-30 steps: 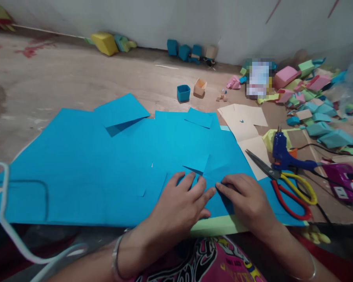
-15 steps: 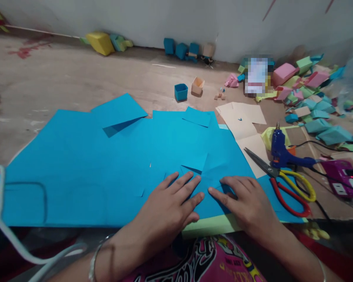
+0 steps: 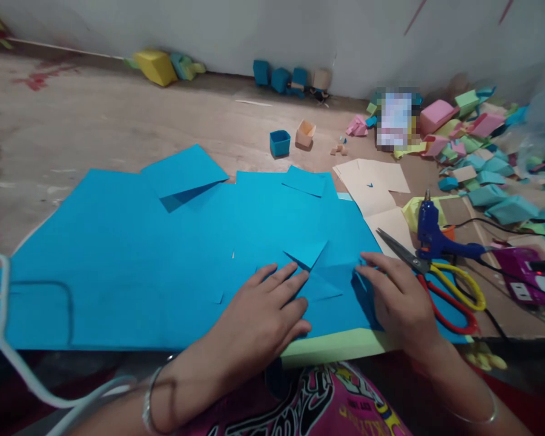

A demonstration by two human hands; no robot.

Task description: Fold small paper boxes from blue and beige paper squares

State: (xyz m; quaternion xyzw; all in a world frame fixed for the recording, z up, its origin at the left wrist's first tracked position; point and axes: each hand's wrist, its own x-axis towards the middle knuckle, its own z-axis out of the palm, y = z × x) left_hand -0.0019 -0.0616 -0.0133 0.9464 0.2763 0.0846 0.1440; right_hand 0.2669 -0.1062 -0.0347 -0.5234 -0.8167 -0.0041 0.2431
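My left hand (image 3: 272,309) lies palm down on a large sheet of blue paper (image 3: 118,242), its fingers spread. By its fingertips a small folded blue paper piece (image 3: 306,251) stands slightly raised, and a thin flap (image 3: 327,289) shows just to the right. Farther right, my right hand (image 3: 402,297) is raised a little, its fingers curled round a small piece of blue paper (image 3: 366,290) that is mostly hidden and shaded. Under the front edge of the blue paper, pale green paper (image 3: 336,348) sticks out.
Scissors (image 3: 427,272) with red and yellow handles lie right of my right hand, beside a blue glue gun (image 3: 436,233). Two small paper boxes, one blue (image 3: 280,143) and one peach (image 3: 305,132), stand beyond the sheet. Folded paper pieces (image 3: 490,181) pile up at right.
My right hand has moved right and slightly up, away from my left hand. The small folded blue piece has shifted and now stands differently. My left hand has barely moved.
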